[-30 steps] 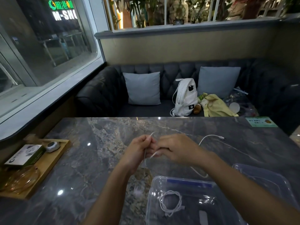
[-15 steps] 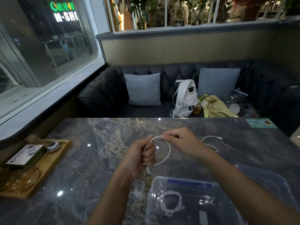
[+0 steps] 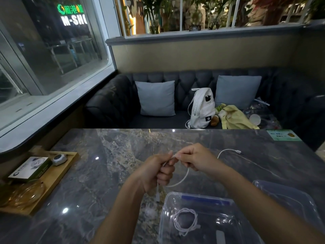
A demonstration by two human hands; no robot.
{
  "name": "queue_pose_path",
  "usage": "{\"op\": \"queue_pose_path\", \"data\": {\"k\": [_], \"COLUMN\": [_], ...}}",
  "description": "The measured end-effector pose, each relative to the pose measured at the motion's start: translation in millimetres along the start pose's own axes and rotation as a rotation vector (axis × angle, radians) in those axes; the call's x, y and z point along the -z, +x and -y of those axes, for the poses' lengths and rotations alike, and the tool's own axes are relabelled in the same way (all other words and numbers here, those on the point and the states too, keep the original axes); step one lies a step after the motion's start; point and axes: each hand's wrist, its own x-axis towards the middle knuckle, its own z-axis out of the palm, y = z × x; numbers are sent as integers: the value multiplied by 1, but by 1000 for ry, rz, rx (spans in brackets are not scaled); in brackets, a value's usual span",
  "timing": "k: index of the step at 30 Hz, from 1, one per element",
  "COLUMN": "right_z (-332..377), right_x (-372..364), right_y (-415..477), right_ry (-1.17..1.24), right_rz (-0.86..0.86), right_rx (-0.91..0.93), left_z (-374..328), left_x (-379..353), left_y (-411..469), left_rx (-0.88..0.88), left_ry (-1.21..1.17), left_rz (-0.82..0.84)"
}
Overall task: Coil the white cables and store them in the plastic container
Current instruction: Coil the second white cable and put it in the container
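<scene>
Over the middle of the dark marble table, my left hand [image 3: 158, 171] is closed around a white cable [image 3: 182, 178], whose plug end dangles below the fist. My right hand [image 3: 195, 158] pinches the same cable right beside the left thumb, and one loop hangs under both hands. The cable's free length runs right across the table to a connector [image 3: 238, 151]. A clear plastic container [image 3: 175, 205] sits near the front edge, holding one coiled white cable [image 3: 185, 221].
The container's clear lid [image 3: 288, 198] lies to its right. A wooden tray [image 3: 58, 175] at the left edge carries a small box, a round gadget and an amber glass dish. A green card [image 3: 283, 135] lies at the far right. A sofa with cushions and a white backpack [image 3: 202, 108] stands behind the table.
My right hand has come back from the far side to meet the left thumb, closing one loop of cable. The free end on the table has been drawn slightly closer.
</scene>
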Motion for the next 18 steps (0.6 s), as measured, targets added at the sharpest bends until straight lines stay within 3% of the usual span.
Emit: {"op": "queue_pose_path", "data": {"k": [9, 13, 18], "right_z": [-23, -31, -45], "right_x": [23, 22, 21], "right_y": [-3, -3, -6], "right_ry": [10, -231, -682], "right_rz": [-169, -199, -268], "right_rx": [76, 173, 401], "left_z": [-2, -3, -7], "left_x": [20, 29, 45], "left_y": [-13, -21, -24], "left_rx": [-192, -300, -452], "left_ry": [-383, -546, -769], "left_rz": [36, 129, -43]}}
